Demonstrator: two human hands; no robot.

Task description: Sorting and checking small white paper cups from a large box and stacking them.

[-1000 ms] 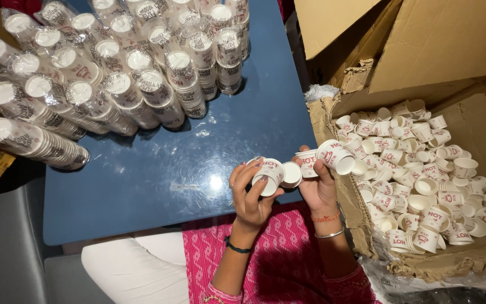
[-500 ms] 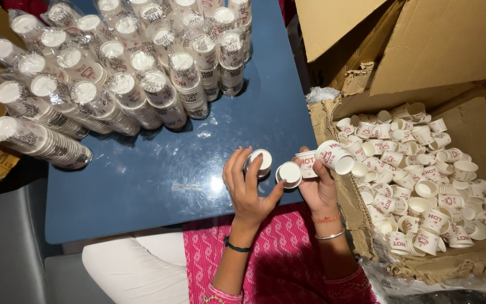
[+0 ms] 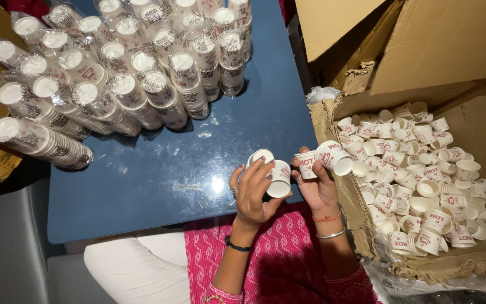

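Head view, steeply down, close

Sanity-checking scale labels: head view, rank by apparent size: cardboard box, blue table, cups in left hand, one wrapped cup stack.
1. blue table
2. cardboard box, partly cropped, so unsure against the table
3. wrapped cup stack
4. cups in the left hand

Little white paper cups with red print, held over the blue table's near edge

One short nested stack of cups (image 3: 271,171) sits tipped sideways in the left hand (image 3: 252,194), and the right hand (image 3: 319,188) grips more paper cups (image 3: 326,159) lying on their side, open mouth pointing right toward the box.
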